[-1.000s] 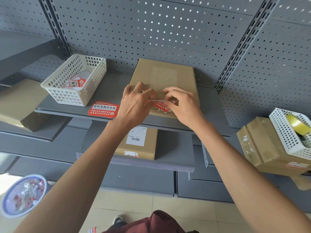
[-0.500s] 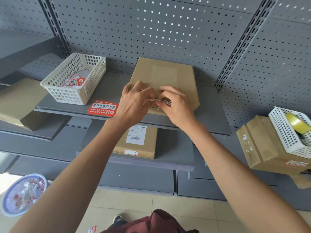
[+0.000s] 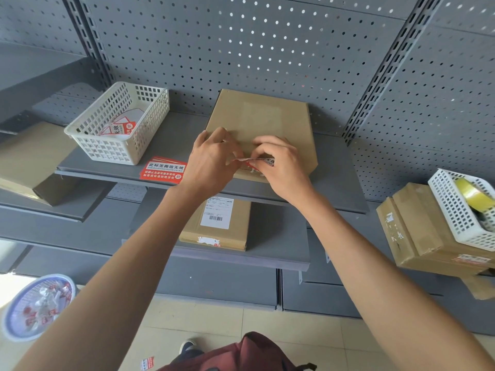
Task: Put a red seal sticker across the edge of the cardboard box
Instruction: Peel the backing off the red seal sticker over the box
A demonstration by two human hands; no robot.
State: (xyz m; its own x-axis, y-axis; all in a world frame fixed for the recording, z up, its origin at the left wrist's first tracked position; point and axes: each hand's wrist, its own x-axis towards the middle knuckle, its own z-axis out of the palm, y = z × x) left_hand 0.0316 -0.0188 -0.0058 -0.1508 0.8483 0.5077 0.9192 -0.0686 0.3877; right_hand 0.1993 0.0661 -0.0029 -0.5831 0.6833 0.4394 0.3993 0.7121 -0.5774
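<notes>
- Okay, my left hand (image 3: 214, 159) and right hand (image 3: 281, 167) meet over the near edge of the cardboard box (image 3: 259, 124), both pinching a red seal sticker (image 3: 257, 163) between thumb and fingers.
- Box lies flat on a grey metal shelf (image 3: 171, 135), back against the perforated panel (image 3: 241, 49).
- White basket (image 3: 120, 121) on the shelf's left, holding stickers; loose red sticker sheet (image 3: 163, 169) at the shelf's front edge.
- Labelled parcel (image 3: 217, 223) on the shelf below.
- Beige tile floor (image 3: 201, 319); blue bin (image 3: 34, 306) lower left.
</notes>
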